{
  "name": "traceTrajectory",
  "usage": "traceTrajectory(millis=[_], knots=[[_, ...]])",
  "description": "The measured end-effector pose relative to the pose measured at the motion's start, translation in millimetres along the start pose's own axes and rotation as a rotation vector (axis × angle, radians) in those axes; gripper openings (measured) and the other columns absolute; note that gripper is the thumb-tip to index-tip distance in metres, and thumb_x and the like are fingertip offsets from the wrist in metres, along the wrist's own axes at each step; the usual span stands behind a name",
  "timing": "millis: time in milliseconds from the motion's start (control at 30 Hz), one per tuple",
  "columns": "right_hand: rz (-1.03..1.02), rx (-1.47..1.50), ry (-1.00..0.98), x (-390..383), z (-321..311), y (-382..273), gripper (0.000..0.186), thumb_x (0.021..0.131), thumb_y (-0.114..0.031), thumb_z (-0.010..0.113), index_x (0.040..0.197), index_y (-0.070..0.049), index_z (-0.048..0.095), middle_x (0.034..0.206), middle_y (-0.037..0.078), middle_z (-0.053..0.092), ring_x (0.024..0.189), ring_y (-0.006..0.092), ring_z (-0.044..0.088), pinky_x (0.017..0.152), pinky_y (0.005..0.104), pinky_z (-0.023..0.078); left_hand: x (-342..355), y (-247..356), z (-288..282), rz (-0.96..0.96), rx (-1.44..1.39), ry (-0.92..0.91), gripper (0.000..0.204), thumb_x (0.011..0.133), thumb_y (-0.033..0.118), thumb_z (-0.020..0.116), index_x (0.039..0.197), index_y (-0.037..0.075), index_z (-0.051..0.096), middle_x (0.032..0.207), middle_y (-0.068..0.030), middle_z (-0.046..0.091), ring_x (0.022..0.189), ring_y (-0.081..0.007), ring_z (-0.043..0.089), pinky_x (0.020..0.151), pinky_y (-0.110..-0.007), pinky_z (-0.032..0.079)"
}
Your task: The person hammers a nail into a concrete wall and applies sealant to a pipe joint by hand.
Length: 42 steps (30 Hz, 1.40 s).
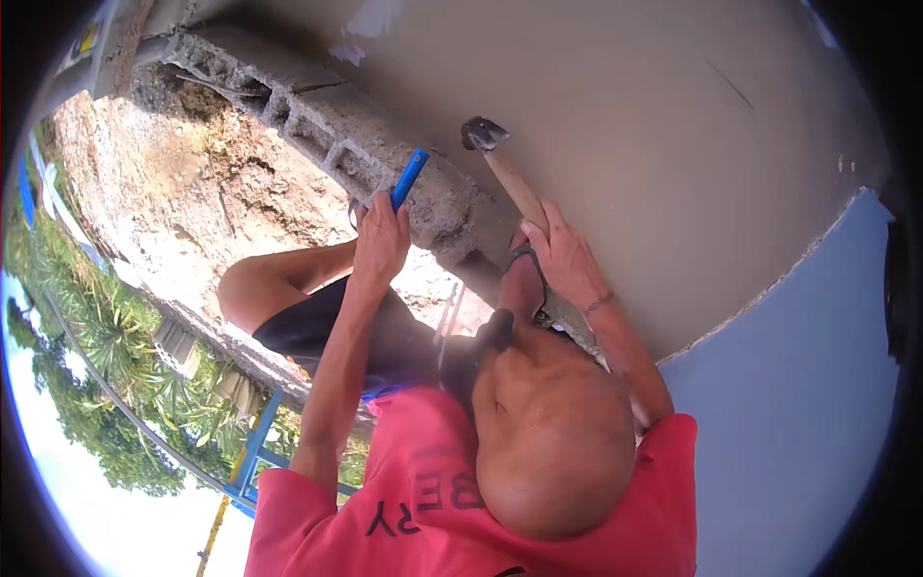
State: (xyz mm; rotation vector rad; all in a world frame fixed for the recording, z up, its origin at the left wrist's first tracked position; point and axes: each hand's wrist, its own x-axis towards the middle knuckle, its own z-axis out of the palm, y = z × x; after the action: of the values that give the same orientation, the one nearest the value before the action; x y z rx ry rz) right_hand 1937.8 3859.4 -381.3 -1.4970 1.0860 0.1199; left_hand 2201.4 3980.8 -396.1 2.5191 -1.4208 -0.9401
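My left hand (383,242) is closed round a straight blue bar-shaped tool (411,178). The upper part of the blue tool sticks out above my fist, tilted to the right; its lower end is hidden, so I cannot tell its exact kind. It is held over the near edge of a row of grey hollow concrete blocks (332,113). Farther right, my right hand (569,258) grips the wooden handle of a hammer (516,183). The dark metal hammer head points away from me, apart from the blue tool and in front of the grey wall surface.
The blocks have rough, broken open cells. Bare rocky soil (183,183) lies left of them. A smooth grey plastered surface (673,163) fills the right, meeting a light blue surface (788,385). Plants (115,337) and a blue metal frame (252,452) stand at lower left.
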Motion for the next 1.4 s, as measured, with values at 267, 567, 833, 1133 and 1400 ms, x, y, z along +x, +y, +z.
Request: traceTrajectory(millis=[267, 567, 833, 1133, 1400], knots=[[0.302, 0.521, 0.203, -21, -13, 11, 0.058, 0.099, -0.027, 0.047, 0.149, -0.006, 0.027, 0.06, 0.009, 0.056, 0.046, 0.0162, 0.055, 0.046, 0.0329, 0.048, 130, 38, 42, 0.381, 0.494, -0.414, 0.029, 0.098, 0.029, 0.05, 0.115, 0.005, 0.054, 0.096, -0.0203, 0.063, 0.086, -0.0433, 0.063, 0.071, -0.054, 0.05], [0.282, 0.415, 0.054, 12, 4, 15, 0.064, 0.096, -0.018, 0.045, 0.152, -0.004, 0.018, 0.075, 0.017, 0.062, 0.05, 0.0222, 0.06, 0.054, 0.0374, 0.053, 125, 17, 113, 0.496, 0.561, -0.441, 0.025, 0.093, 0.016, 0.048, 0.109, 0.001, 0.059, 0.102, -0.0282, 0.06, 0.087, -0.0458, 0.065, 0.079, -0.052, 0.055], [0.308, 0.545, 0.038, 31, 5, 10, 0.07, 0.091, -0.012, 0.046, 0.153, -0.004, 0.013, 0.079, 0.015, 0.062, 0.053, 0.0197, 0.061, 0.052, 0.0362, 0.053, 127, 51, 81, 0.278, 0.511, -0.472, 0.029, 0.09, 0.017, 0.045, 0.1, -0.003, 0.064, 0.104, -0.0278, 0.063, 0.09, -0.0445, 0.066, 0.081, -0.054, 0.053], [0.193, 0.42, 0.188, -17, -11, 85, 0.068, 0.095, -0.015, 0.046, 0.154, -0.01, 0.013, 0.078, 0.01, 0.06, 0.05, 0.0173, 0.057, 0.049, 0.0354, 0.053, 71, 98, 79, -0.356, -0.643, -0.543, 0.042, 0.096, 0.021, 0.05, 0.129, -0.003, 0.047, 0.089, -0.0132, 0.062, 0.063, -0.0208, 0.062, 0.056, -0.036, 0.053], [0.379, 0.321, -0.012, 1, -41, 43, 0.064, 0.098, -0.018, 0.043, 0.155, -0.013, 0.014, 0.069, 0.009, 0.058, 0.046, 0.0156, 0.054, 0.044, 0.0325, 0.051, 44, 93, 168, -0.917, -1.021, -0.281, 0.03, 0.101, 0.024, 0.045, 0.113, -0.003, 0.045, 0.081, -0.0076, 0.053, 0.056, -0.0145, 0.05, 0.047, -0.03, 0.045]])
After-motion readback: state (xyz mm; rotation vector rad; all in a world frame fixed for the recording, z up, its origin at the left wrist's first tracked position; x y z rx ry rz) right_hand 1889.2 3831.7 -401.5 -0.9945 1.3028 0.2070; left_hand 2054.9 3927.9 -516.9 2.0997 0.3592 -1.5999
